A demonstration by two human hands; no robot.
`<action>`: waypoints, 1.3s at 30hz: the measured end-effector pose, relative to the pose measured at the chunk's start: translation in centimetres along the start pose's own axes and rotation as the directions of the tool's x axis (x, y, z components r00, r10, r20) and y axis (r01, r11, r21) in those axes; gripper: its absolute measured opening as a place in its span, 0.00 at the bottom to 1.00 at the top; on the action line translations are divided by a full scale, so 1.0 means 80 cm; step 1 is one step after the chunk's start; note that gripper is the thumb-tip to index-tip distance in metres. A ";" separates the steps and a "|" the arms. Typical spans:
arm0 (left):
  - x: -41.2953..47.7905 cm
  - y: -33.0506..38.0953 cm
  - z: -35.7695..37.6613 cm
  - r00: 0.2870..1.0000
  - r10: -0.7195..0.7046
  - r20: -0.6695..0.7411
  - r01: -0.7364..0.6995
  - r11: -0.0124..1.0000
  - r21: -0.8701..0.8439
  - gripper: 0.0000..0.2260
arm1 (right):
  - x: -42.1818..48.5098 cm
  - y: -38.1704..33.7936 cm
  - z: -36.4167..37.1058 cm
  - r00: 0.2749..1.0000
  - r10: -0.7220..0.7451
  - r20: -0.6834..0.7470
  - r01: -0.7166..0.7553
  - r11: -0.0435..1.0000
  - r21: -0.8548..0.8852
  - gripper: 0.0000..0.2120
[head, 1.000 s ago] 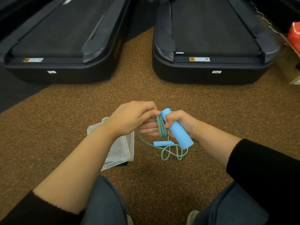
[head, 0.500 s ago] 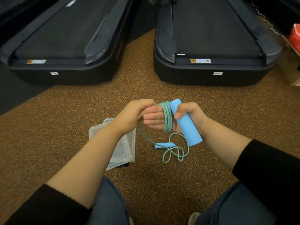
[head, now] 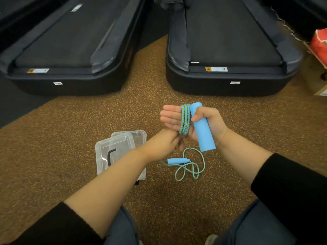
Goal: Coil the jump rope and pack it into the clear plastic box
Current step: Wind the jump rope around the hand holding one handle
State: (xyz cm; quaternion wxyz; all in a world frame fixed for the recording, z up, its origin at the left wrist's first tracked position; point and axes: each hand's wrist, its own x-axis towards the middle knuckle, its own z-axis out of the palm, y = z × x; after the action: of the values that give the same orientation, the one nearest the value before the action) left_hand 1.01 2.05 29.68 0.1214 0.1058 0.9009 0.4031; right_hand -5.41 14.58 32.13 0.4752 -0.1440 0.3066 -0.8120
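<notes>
My right hand (head: 207, 121) grips one blue foam handle (head: 203, 131) with the thumb, its fingers stretched out flat. Several turns of the green-blue rope (head: 184, 119) are wound around those fingers. My left hand (head: 164, 144) is below the right one, closed on the rope where it leaves the coil; its fingers are mostly hidden. The loose rope (head: 191, 167) lies in loops on the floor with the second blue handle (head: 177, 161). The clear plastic box (head: 138, 137) sits on the floor to the left, partly under my left forearm, with its lid (head: 108, 147) resting across it.
Two black treadmill decks (head: 228, 75) (head: 67, 75) stand ahead, with a strip of speckled brown floor between them. A red bag (head: 320, 45) and a cardboard box are at the far right. My knees are at the bottom edge.
My left hand has swung from the top of the right fingers down beneath them, carrying the rope around. The right hand has risen slightly.
</notes>
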 end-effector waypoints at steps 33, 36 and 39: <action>-0.009 -0.013 -0.062 0.956 0.284 -0.074 -0.244 0.909 0.339 0.13 | -0.001 0.042 -0.030 0.966 0.255 -0.044 -0.258 0.962 -0.093 0.19; -0.007 -0.016 -0.064 0.958 0.257 -0.130 -0.229 0.954 0.195 0.11 | -0.003 0.040 -0.027 0.960 0.279 -0.012 -0.279 0.958 -0.067 0.21; -0.007 -0.020 -0.062 0.973 0.173 -0.153 -0.173 0.985 0.013 0.06 | -0.005 0.037 -0.026 0.954 0.301 0.006 -0.301 0.953 -0.023 0.27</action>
State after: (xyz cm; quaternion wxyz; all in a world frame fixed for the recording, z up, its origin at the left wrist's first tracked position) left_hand -0.16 -2.65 31.77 0.0159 0.1525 0.8948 0.4194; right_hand -4.25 14.56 28.67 0.5932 -0.1047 0.3315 -0.7262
